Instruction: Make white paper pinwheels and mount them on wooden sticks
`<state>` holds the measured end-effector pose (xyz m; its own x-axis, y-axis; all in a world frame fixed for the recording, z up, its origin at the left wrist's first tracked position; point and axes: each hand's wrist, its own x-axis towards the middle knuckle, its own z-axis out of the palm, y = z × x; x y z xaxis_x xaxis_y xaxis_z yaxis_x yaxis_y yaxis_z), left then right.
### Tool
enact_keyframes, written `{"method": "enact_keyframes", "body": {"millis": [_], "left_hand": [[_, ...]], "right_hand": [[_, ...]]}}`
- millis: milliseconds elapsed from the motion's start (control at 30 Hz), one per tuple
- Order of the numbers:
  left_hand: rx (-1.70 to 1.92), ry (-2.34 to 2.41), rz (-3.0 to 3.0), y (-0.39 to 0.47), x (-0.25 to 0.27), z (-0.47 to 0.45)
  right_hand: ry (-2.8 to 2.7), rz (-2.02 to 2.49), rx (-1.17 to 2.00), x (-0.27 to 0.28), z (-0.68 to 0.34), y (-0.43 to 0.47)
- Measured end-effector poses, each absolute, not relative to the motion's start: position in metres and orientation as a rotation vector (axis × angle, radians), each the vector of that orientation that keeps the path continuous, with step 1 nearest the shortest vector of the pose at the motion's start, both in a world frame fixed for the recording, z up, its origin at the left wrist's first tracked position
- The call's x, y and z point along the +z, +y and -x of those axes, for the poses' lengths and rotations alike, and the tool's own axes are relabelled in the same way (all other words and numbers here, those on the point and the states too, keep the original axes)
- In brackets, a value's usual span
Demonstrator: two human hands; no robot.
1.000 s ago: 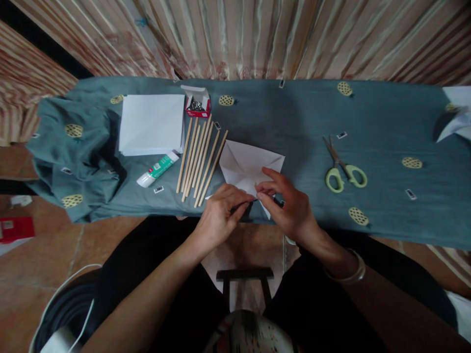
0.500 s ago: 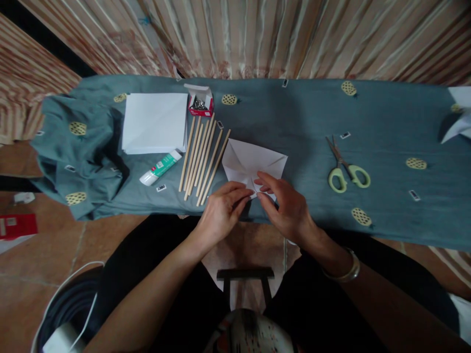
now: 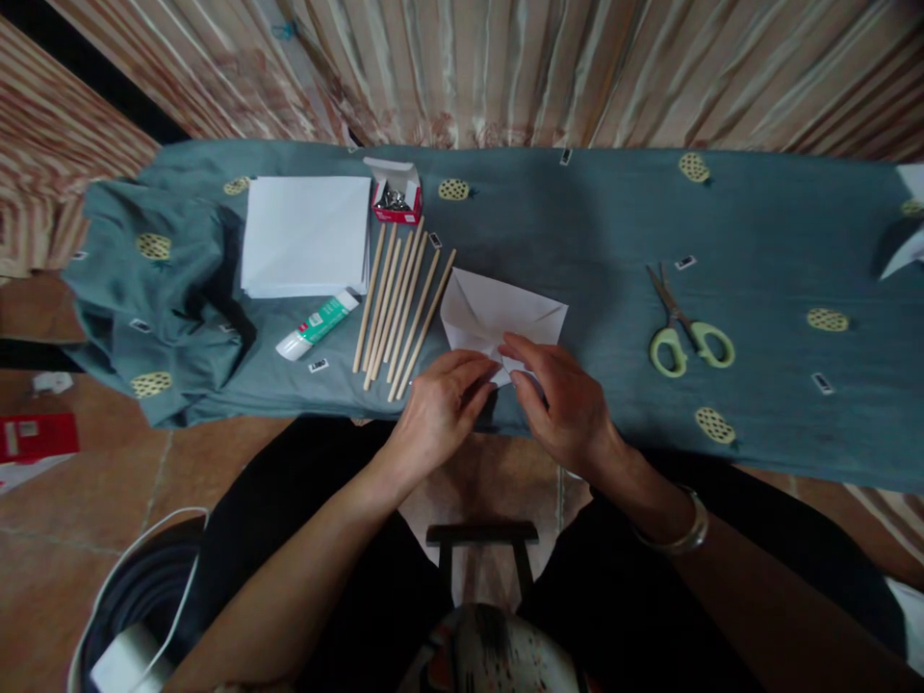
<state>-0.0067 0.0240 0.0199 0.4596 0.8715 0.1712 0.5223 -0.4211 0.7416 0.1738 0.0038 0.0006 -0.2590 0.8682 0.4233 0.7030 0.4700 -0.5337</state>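
A white sheet of paper (image 3: 498, 303) with cuts or creases running in from its corners lies at the table's front edge. My left hand (image 3: 444, 399) pinches its near part, thumb and fingers pressed together close to the middle. From the other side my right hand (image 3: 559, 390) grips the same paper between thumb and forefinger, almost touching the left fingertips. The fingers hide the paper's centre and much of its near edge. Several thin wooden sticks (image 3: 394, 308) lie just left of the paper.
Left of the sticks are a stack of white paper (image 3: 307, 236) and a glue stick (image 3: 316, 325). A small red box (image 3: 396, 197) of metal pieces stands open behind. Scissors (image 3: 679, 322) with green handles lie right. White folded paper (image 3: 908, 245) sits at the far right.
The view has shifted slightly, so the table's things sit a little higher. Both hands keep hold of the paper, with only a small shift of the fingers near its centre.
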Motion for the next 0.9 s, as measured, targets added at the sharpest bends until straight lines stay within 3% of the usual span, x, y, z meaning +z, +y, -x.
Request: {"method": "enact_keyframes", "body": {"millis": [900], "left_hand": [[0.758, 1.115, -2.102, 0.0228, 0.0184, 0.0046]], "right_hand": [[-2.018, 1.342, 0.428, -0.0018, -0.1761, 0.0048]]}}
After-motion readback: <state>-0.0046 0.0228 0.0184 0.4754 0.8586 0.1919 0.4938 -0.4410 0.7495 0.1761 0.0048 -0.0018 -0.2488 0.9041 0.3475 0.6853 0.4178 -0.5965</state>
